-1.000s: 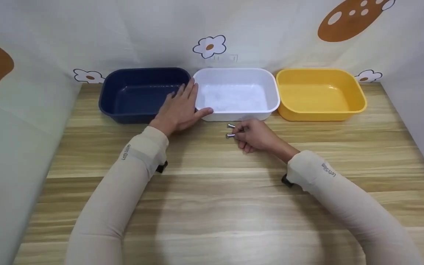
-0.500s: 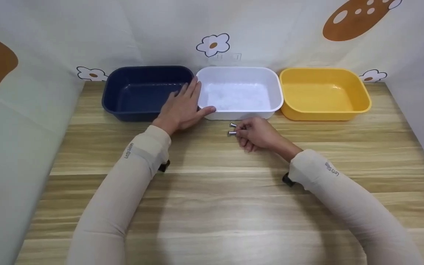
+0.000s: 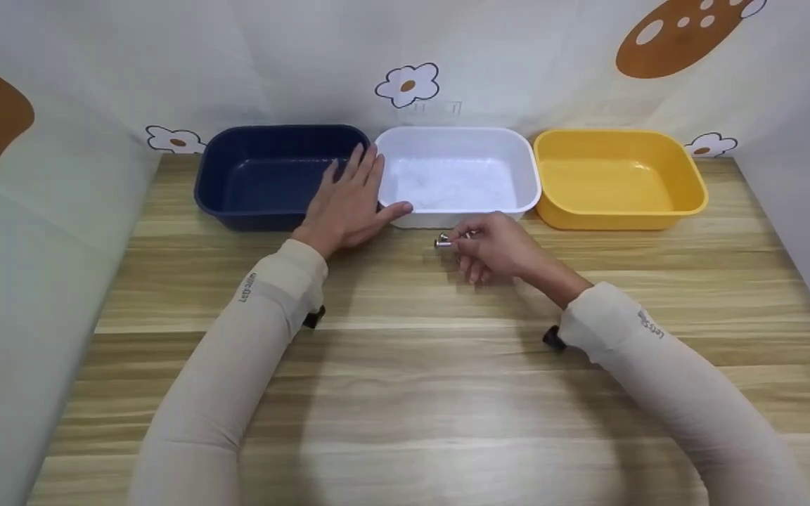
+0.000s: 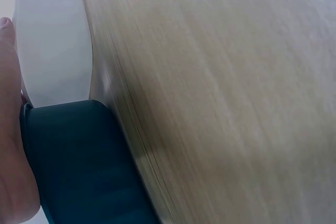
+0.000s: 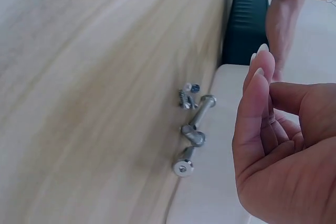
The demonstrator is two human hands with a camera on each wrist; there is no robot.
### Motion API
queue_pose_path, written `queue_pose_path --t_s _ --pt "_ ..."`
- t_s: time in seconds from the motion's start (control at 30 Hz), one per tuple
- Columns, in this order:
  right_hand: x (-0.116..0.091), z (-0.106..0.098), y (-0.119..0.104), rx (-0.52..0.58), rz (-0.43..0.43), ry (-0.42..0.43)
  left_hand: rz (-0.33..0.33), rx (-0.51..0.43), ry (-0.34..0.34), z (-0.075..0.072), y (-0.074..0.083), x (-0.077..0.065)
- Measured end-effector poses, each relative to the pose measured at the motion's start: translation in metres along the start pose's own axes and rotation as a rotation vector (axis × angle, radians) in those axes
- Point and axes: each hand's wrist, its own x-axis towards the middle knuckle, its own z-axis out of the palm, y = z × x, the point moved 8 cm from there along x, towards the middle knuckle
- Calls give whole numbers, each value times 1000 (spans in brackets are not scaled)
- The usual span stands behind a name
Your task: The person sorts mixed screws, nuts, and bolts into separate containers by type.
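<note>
My left hand (image 3: 350, 200) lies spread with straight fingers over the adjoining rims of the dark blue bin (image 3: 236, 221) and the white bin (image 3: 447, 220). Just in front of the white bin, my right hand (image 3: 500, 246) is curled, thumb and index finger together at a silver bolt (image 3: 442, 244) whose head sticks out to the left. Another bolt (image 3: 444, 237) shows partly behind the fingertips. In the right wrist view, a long bolt (image 5: 201, 111), a flat-headed bolt (image 5: 184, 167) and smaller fasteners (image 5: 186, 98) appear beside the white bin's base, below the curled fingers.
To the right of the white bin stands a yellow bin (image 3: 619, 221), making a row of three along the back. A patterned cloth wall (image 3: 292, 63) rises behind them. Wood-grain tabletop (image 3: 405, 393) extends in front of the bins.
My right hand has shifted slightly toward the white bin and to the right. The nearer bolt has moved toward the bin along with it. The left hand stays in place, its fingers spread a little wider.
</note>
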Motion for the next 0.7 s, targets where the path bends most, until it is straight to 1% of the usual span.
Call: queue_pose_path --t_s 0.2,0.47,0.7 --pt "1 -4 -5 8 -16 14 0 -17 -22 2 0 0" --pt "2 -8 -9 37 -32 11 9 -14 -28 1 2 0" --pt "2 -19 -19 84 -42 44 10 -16 -23 1 2 0"
